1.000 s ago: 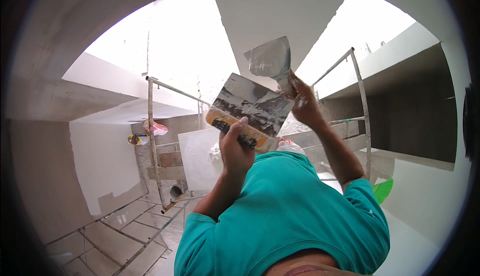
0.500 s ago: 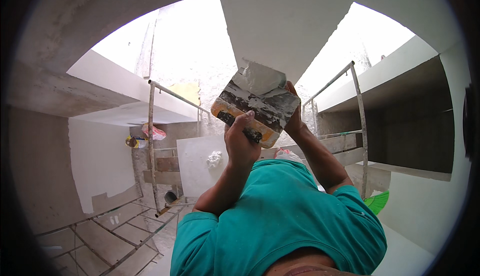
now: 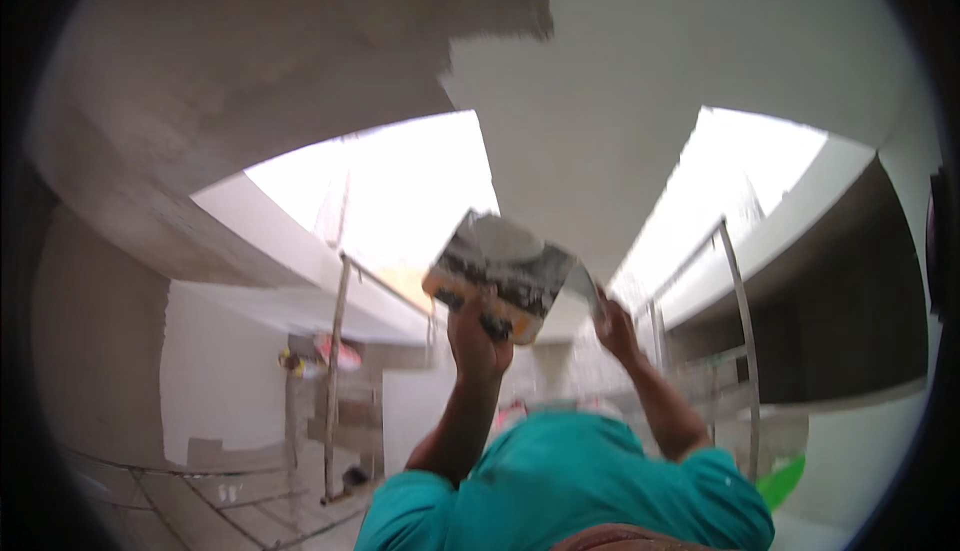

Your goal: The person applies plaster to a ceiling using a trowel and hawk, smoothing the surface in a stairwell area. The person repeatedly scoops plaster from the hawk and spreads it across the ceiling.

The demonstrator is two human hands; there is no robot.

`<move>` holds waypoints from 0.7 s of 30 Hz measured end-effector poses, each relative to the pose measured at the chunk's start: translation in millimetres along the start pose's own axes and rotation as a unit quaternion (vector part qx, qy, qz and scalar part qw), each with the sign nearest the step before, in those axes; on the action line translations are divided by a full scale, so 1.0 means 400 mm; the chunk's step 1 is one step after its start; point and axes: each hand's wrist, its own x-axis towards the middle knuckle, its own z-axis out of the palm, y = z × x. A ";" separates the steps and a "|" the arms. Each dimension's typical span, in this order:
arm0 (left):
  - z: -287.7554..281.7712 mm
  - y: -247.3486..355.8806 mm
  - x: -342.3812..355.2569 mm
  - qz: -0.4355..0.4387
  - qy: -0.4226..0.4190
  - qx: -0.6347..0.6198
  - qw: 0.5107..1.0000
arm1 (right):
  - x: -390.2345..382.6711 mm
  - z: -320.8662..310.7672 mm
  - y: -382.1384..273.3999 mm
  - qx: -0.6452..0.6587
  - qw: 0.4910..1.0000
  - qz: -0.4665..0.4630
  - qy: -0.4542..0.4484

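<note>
My left hand (image 3: 478, 339) is closed on the black handle of a plastering trowel (image 3: 490, 276). Its broad, putty-smeared face has an orange-yellow edge, and I hold it up and tilted. A mound of pale putty (image 3: 505, 243) lies on its upper part. My right hand (image 3: 615, 329) is closed around a putty knife (image 3: 581, 281), whose pale blade sits by the trowel's right edge. Motion blur hides whether the two touch. Above them spreads the ceiling, its smooth white coat (image 3: 640, 41) meeting bare grey plaster (image 3: 350, 21) along a ragged border.
Metal scaffold frames stand at left (image 3: 336, 381) and right (image 3: 742, 341). Bright openings (image 3: 400, 191) show on both sides of the white strip. A green fan-shaped thing (image 3: 782, 481) is at lower right; colourful bags (image 3: 338, 351) lie at left.
The view has tilted up, showing more ceiling. My right hand has come away from behind the trowel toward the right, bringing the putty knife's blade into sight. The trowel stays in my left hand.
</note>
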 end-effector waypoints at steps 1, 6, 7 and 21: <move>0.007 0.009 0.016 0.015 0.018 -0.012 1.000 | -0.034 0.024 0.041 -0.002 1.000 0.017 -0.015; 0.013 0.062 0.146 0.110 0.010 0.018 0.994 | -0.193 0.016 0.137 0.038 0.988 0.137 -0.068; 0.020 0.084 0.173 0.132 0.004 0.012 0.991 | -0.206 -0.018 0.120 0.021 0.982 0.170 -0.082; 0.922 0.837 0.459 0.672 0.028 0.587 0.451 | -0.368 -0.028 0.234 0.074 0.961 0.264 -0.036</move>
